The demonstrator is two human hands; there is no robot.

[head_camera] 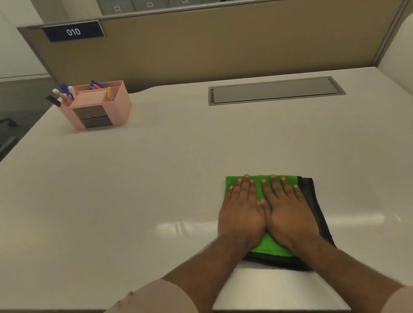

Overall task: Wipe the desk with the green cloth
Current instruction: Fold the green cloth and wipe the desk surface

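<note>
White digits "010" stand on a dark blue sign (73, 31), fixed to the tan partition (211, 45) at about eleven o'clock. The cabinet labels (150, 4) behind it are unreadable.

**Item count, positions relative to the desk**

Desk (148, 164): 1. On it: 2 hands, left hand (241, 210) and right hand (289, 208), flat side by side near the front edge. Under them: 1 green cloth (259, 185), dark backing along its right and near edges. Back left: 1 pink organizer (112, 108); pen count unclear. Back center-right: 1 grey cable hatch (274, 91). Behind the desk: 1 partition (211, 45) with 1 blue "010" sign (73, 32).
</note>
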